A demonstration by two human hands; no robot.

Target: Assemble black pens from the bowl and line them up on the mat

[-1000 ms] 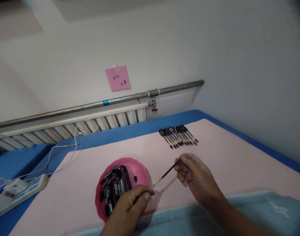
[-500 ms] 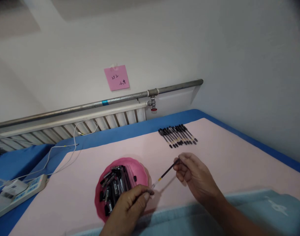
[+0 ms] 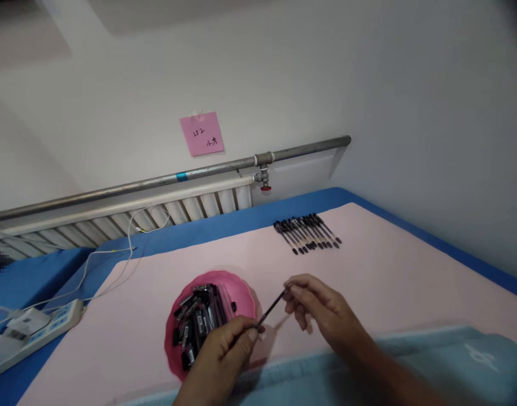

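My left hand (image 3: pixel 227 356) is closed around what was a clear pen barrel, now mostly hidden by the fingers. A thin dark pen refill (image 3: pixel 271 308) slants up from that grip. Its upper end is pinched between thumb and finger of my right hand (image 3: pixel 320 304), the other fingers curled loosely. Just left of my left hand sits a pink bowl (image 3: pixel 244 296) with a wavy rim. Black pen caps (image 3: pixel 199 321) and clear tubes lie inside it. Farther back, several assembled black-capped pens (image 3: pixel 307 232) are laid side by side.
A pink sheet (image 3: pixel 394 270) covers the blue-edged work surface. At left is a power strip (image 3: pixel 64 324) with white cables. A radiator (image 3: pixel 191 208) and a metal pipe (image 3: pixel 148 185) run along the wall, below a pink note (image 3: pixel 202 134). Light blue cloth (image 3: pixel 432 361) lies nearest me.
My right hand has moved down and left toward my left hand. The refill has slid into the barrel, so less of it shows and its yellow band is hidden.
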